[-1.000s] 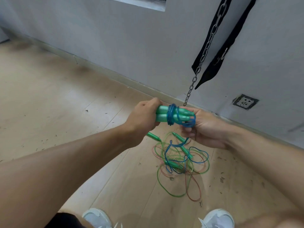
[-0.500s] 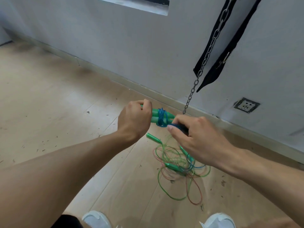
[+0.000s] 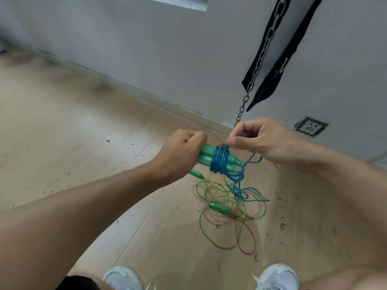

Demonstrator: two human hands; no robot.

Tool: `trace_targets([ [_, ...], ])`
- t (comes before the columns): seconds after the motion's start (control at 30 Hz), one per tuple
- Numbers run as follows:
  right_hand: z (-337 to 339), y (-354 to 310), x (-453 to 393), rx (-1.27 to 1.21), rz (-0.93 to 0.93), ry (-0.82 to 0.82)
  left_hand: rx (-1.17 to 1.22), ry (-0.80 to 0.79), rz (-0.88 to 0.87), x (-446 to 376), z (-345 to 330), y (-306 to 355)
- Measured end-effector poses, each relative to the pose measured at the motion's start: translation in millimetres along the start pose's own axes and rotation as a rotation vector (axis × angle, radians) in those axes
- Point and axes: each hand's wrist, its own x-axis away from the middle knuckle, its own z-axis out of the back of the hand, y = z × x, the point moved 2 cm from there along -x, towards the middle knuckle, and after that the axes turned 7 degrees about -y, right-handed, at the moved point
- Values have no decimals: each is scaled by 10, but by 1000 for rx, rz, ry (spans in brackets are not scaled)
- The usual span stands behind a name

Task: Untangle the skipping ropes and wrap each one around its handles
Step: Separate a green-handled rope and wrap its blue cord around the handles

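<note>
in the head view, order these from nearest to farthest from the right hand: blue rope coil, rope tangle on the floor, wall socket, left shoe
From the right hand:
1. blue rope coil, just below its fingers
2. wall socket, to its right on the wall
3. rope tangle, below on the floor
4. left shoe, bottom edge, lower left

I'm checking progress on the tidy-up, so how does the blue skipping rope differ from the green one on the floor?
The blue skipping rope is coiled several turns around a pair of green handles gripped by the left hand, its free end pinched by the right hand; the green skipping rope lies loose on the wooden floor. Blue looks thicker and darker; green is thin and tangled with a pink rope. Both have green handles.
</note>
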Motion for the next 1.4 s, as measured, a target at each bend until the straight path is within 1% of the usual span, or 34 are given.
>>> trace_targets([
  [0.07, -44, 85, -27, -202, -55, -1, 97, 41, 19, 24, 7, 45],
  [0.1, -80, 125, -44, -325, -88, -11, 124, 55, 36, 31, 2, 64],
  [0.17, -190, 177, -73, -550, -155, 20, 158, 97, 79, 28, -18, 82],
  [0.23, -370, 238, -79, -650, -209, 73, 206, 188, 133, 8, -29, 48],
  [0.27, -481, 281, -69, -655, -220, 80, 258, 241, 187, -5, -34, 13],
  [0.3, -596, 330, -55, -619, -227, 79, 294, 299, 248, -15, -39, -26],
  [0.37, -813, 356, 3, -447, -227, 60, 261, 379, 336, -11, -55, -83],
  [0.43, -951, 314, 59, -206, -218, 11, 190, 404, 338, -5, -69, -133],
  [0.5, -1008, 211, 106, 88, -207, -112, 100, 400, 304, -3, -68, -163],
  [0.53, -1000, 154, 124, 194, -216, -175, 38, 391, 276, -5, -66, -177],
  [0.6, -902, 44, 161, 286, -239, -232, -109, 355, 191, -4, -73, -191],
  [0.67, -734, -75, 190, 330, -254, -242, -216, 300, 115, -5, -95, -190],
  [0.77, -478, -175, 212, 433, -234, -231, -314, 234, 90, -33, -115, -175],
  [0.83, -340, -140, 186, 430, -193, -216, -377, 174, 78, -52, -131, -153],
  [0.87, -278, -94, 163, 385, -177, -217, -403, 153, 73, -59, -137, -143],
  [0.97, -99, 70, 87, 83, -177, -271, -435, 109, 56, -65, -145, -124],
  [1.0, -42, 114, 71, 27, -185, -293, -431, 79, 49, -62, -154, -115],
  [1.07, 43, 189, 57, -4, -182, -294, -413, 5, 31, -48, -182, -92],
  [1.13, 43, 264, 62, -32, -179, -259, -370, -29, 0, -30, -217, -78],
  [1.2, -57, 324, 57, -135, -215, -193, -330, 14, -30, -28, -236, -76],
  [1.27, -205, 342, 27, -211, -236, -71, -311, 76, -47, -30, -240, -78],
  [1.33, -301, 324, 2, -99, -189, 71, -297, 109, -55, -30, -235, -85],
  [1.4, -339, 301, -8, 12, -98, 168, -235, 105, -32, -27, -242, -98],
])
